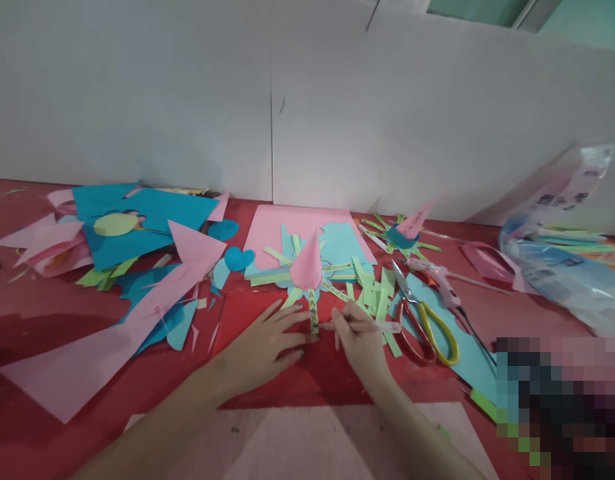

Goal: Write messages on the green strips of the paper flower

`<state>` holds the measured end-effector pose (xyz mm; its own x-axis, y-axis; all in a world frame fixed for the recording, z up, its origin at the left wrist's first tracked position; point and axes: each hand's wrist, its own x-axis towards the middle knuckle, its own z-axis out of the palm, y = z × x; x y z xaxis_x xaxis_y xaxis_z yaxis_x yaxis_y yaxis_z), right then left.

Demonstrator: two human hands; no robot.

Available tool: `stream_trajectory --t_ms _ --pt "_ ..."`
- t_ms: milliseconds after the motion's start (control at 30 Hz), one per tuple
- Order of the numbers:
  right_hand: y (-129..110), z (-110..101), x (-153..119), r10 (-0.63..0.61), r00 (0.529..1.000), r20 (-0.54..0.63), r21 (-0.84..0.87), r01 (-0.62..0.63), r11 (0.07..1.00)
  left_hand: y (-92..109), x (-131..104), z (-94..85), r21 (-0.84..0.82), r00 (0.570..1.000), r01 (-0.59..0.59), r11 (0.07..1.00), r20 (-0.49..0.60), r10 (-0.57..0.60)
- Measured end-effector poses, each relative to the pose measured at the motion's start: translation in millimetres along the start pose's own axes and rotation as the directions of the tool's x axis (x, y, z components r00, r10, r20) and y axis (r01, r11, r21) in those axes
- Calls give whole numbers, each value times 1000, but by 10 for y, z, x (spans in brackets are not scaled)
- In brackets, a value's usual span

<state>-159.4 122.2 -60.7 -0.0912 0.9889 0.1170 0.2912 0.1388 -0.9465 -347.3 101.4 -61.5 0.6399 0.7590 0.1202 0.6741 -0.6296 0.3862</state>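
A pink paper cone (pixel 307 263) stands on a light blue paper base with green strips spreading out around it. One strip with dark markings (pixel 314 320) points toward me over a red sheet (pixel 242 307). My left hand (pixel 267 337) lies with its fingers spread on the red sheet, their tips at the left side of that strip. On the strip's right, my right hand (pixel 357 333) grips a pale pen (pixel 387 327), whose tip is at the marked strip. Marks also show on the strips to the cone's right.
Scissors (pixel 412 303) and a glue gun (pixel 440 280) lie to the right, near loose green strips (pixel 374 293). Pink and blue paper scraps (pixel 152 220) cover the left. A second cone piece (pixel 412 227) and a plastic bag (pixel 562 267) sit farther back right.
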Motion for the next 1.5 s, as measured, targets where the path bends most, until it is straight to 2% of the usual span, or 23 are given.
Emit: stream_trajectory --t_ms 233,467,800,967,1300,1500 --pt "-14 2 8 -5 1000 3 -22 5 1000 -14 -5 10 6 999 -24 1000 -27 25" --pt "6 -8 -12 44 996 83 -31 -42 999 -11 -7 8 21 997 -49 999 -53 50" --pt "-28 6 -12 -23 999 41 -41 25 999 -14 -5 10 6 999 -25 1000 -33 25" --pt "-38 8 -9 -9 999 50 9 8 1000 -10 -6 8 12 1000 -20 1000 -15 20" --pt "-6 -20 2 23 999 26 -57 -22 998 -12 -10 11 7 997 -50 999 -61 50" --pt "-23 -17 -6 41 998 46 -31 -40 999 -6 -12 4 -3 999 -27 1000 -39 27"
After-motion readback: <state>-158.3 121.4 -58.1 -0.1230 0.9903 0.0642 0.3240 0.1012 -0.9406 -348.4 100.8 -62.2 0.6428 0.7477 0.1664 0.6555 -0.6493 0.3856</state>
